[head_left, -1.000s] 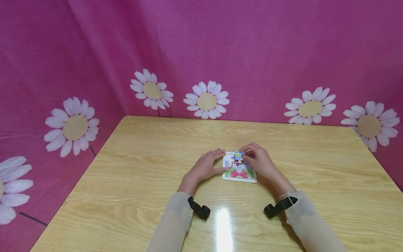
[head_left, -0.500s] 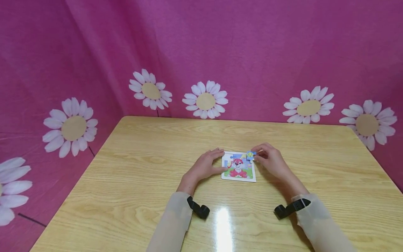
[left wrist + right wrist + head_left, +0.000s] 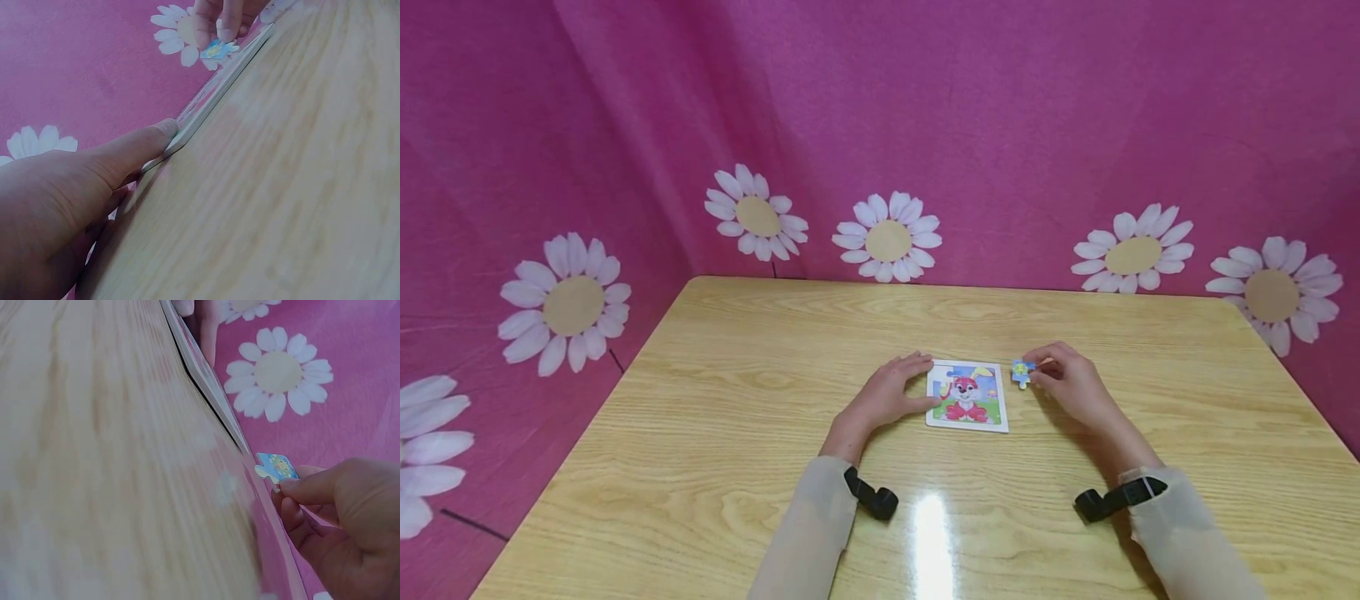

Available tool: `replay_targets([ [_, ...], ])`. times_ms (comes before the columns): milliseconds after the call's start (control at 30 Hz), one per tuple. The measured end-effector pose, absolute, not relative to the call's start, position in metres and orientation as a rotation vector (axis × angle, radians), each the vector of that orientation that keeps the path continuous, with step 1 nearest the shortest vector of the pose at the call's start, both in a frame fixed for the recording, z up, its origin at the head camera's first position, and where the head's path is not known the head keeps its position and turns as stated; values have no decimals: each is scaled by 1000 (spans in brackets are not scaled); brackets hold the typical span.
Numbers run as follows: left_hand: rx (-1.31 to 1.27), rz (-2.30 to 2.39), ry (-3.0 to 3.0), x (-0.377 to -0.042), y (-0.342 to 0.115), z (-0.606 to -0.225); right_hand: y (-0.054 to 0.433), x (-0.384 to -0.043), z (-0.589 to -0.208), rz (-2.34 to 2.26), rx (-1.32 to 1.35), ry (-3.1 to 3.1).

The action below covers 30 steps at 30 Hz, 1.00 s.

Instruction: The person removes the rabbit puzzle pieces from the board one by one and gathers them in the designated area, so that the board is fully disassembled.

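On the wooden table lies a small square jigsaw puzzle tray, its picture a red and white cartoon animal on green and blue. Pale backing shows in the tray's upper left. My left hand rests at the tray's left side, the thumb on its edge and the fingers reaching to the far left corner. Right of the tray, my right hand pinches a blue jigsaw piece with a yellow picture between thumb and fingers. That piece is held apart from the tray, just past its right edge.
The table has a glossy light patch near the front. A pink curtain with white daisies hangs close behind and along the left side. Black wrist cameras sit on both sleeves.
My right hand has carried the blue jigsaw piece rightward, from over the tray's upper part to beyond its right edge, uncovering the animal's head. The left hand has stayed in place.
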State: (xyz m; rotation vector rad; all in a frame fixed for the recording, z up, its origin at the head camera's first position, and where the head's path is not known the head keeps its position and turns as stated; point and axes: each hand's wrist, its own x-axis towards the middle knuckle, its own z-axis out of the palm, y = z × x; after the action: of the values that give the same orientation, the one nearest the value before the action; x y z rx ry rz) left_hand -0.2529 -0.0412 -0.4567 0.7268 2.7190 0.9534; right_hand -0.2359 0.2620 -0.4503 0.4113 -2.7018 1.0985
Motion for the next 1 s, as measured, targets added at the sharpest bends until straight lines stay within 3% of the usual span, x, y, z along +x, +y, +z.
replay_targets([
  [1000, 714, 952, 2716, -253, -42, -457, 278, -243, -451, 1042, 392, -2880],
])
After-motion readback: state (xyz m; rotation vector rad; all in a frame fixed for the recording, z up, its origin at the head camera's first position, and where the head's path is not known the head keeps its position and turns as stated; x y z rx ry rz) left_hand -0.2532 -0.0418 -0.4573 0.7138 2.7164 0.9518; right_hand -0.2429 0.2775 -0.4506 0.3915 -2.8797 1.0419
